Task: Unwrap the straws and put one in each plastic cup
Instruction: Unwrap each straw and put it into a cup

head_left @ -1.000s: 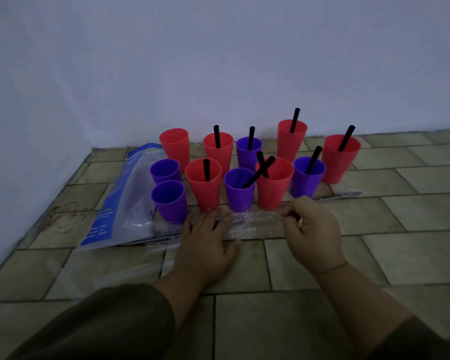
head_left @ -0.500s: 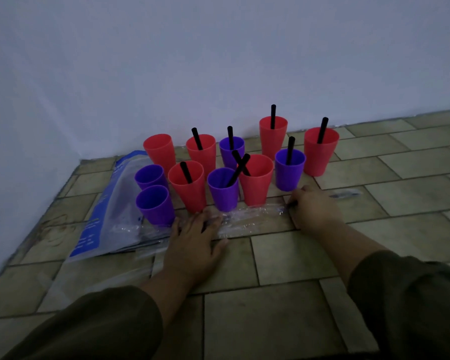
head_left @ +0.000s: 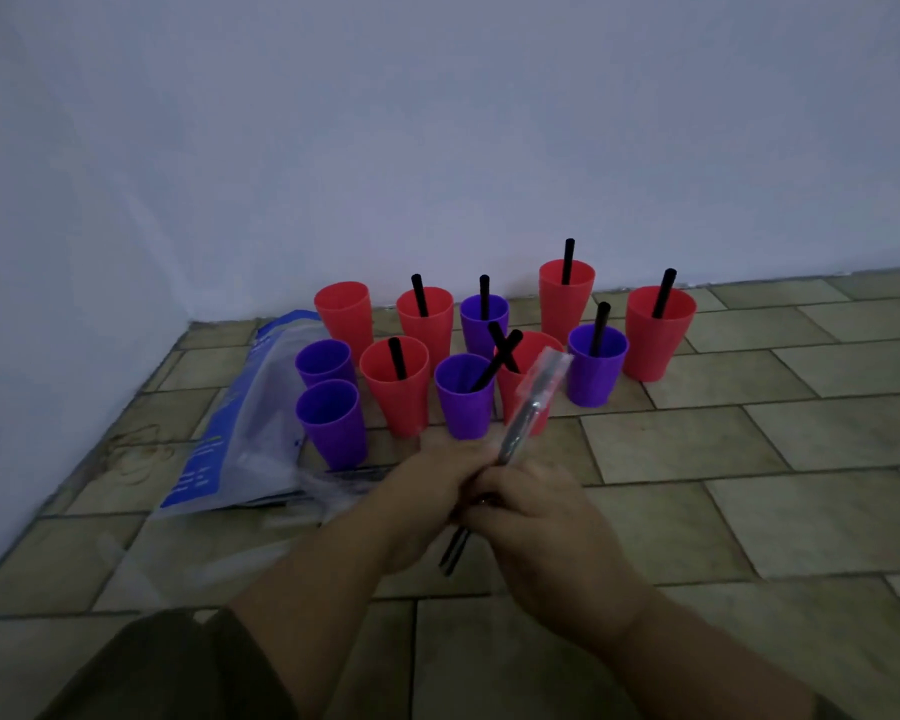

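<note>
Firstly, wall: plain pale wall [head_left: 437, 122] behind everything, meeting a side wall in the left corner.
Floor: greenish-beige tiled floor [head_left: 749, 459], laid brick-fashion.
Bag: blue-and-clear plastic bag [head_left: 240, 439] lying flat just left of the cups.
Cups: eleven upright in a tight cluster near the wall, six red cups [head_left: 660, 330] and five purple cups [head_left: 596, 366].
Filled: eight cups each hold one of the black straws [head_left: 567, 259], which lean on the rims.
Empty: back-left red cup [head_left: 344, 314] and two purple ones at the left edge.
Left hand: left hand [head_left: 432, 491] raised above the floor, fingers curled round the wrapped straw.
Right hand: right hand [head_left: 536, 522] touching the left, fingers clenched round the same wrapped straw.
Wrapped straw: wrapped straw [head_left: 533, 397] in clear film, tilted up and right in front of the near red cup, with dark ends poking out below the hands; how many are inside I cannot tell.
Loose wrappers: clear loose wrappers [head_left: 204, 553] on the tiles near the bag.
</note>
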